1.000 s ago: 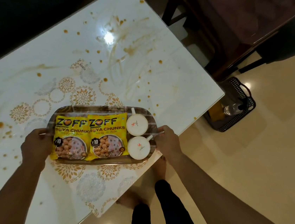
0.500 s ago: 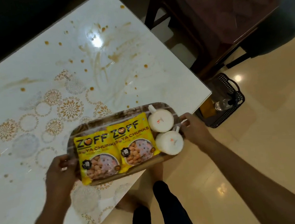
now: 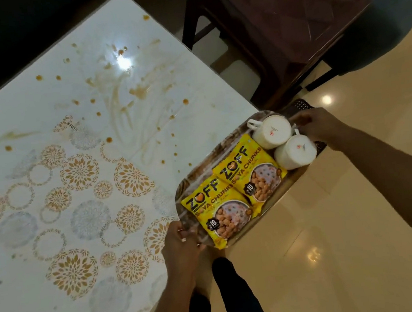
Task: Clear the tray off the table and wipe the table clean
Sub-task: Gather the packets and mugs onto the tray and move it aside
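Glossy stained table (image 3: 91, 148); both hands grip rounded oblong tray (image 3: 196, 174).

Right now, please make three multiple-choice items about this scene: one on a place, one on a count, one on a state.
1. Where is the tray?
A. In the middle of the table
B. At the table's corner, most of it past the edge over the floor
C. On the dark chair

2. How many yellow packets lie on the tray?
A. One
B. Two
C. Four

3. What is the state of the table?
A. Marked with brown drops and smears
B. Covered by a wet cloth
C. Covered with plates

Answers:
1. B, since floor shows below most of the tray while the left hand and right hand grip its two ends.
2. B, since two yellow packets lie side by side, next to two white cups.
3. A, since brown stains spread over the white top.
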